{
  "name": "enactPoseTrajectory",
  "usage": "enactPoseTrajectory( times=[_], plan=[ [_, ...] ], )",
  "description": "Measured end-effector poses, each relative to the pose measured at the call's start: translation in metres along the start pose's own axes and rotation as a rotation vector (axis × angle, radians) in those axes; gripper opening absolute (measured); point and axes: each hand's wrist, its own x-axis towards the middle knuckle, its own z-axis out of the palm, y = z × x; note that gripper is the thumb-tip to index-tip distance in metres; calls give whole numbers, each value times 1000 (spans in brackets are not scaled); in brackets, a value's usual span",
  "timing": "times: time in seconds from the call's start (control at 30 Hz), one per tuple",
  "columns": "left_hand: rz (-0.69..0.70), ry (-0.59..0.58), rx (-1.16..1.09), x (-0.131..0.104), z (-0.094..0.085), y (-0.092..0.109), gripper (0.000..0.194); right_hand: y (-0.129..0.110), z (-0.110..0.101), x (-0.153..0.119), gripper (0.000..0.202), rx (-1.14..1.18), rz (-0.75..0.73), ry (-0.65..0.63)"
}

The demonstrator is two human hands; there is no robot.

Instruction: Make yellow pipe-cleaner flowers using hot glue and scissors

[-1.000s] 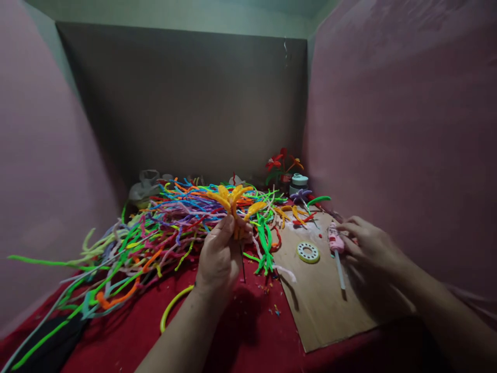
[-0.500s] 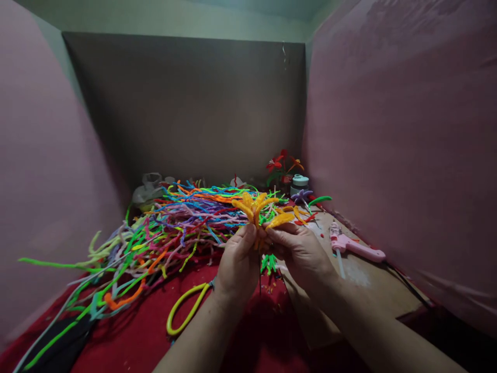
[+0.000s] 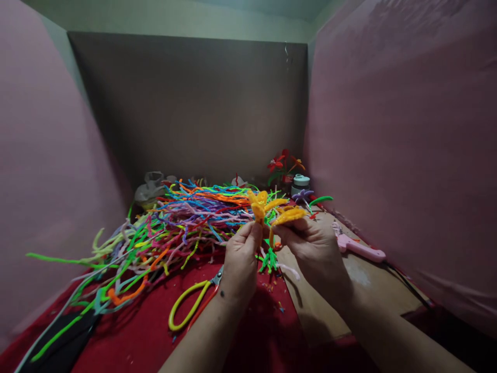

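My left hand [image 3: 243,251] is closed, thumb and fingers pinching the base of an orange-yellow pipe-cleaner flower [image 3: 261,202], its petals fanning upward. To its right, my right hand [image 3: 312,248] grips a single orange-yellow pipe-cleaner petal [image 3: 289,216] between thumb and fingers. The petal lies nearly level, pointing right, with a short stem end hanging down beside the flower's base. Behind my left wrist are scissors [image 3: 189,305] with yellow and red handles, partly hidden. Green pipe-cleaner pieces [image 3: 268,260] lie on the cloth below my hands.
A large heap of multicoloured pipe cleaners [image 3: 182,223] covers the left and middle of the red cloth [image 3: 143,336]. On the right, a pink glue gun [image 3: 359,247] rests on a brown board [image 3: 373,282]. Red flowers [image 3: 276,163] and a lidded jar [image 3: 300,184] stand at the back.
My right hand has moved right and slightly up with the petal, away from the flower. The flower in my left hand has turned and shifted a little right. More of the scissors shows.
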Motion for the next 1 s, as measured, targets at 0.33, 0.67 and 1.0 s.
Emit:
enactPoseTrajectory(
  times=[0.33,0.67,1.0],
  plan=[
    [6,-25,18,-2,0,5,26,2,0,5,10,-84,23,-65],
    [10,-36,78,-2,-1,3,29,12,-2,10,8,-45,-30,-73],
    [6,-88,102,-2,-1,3,28,23,-2,9,5,59,-10,-52]
  ],
)
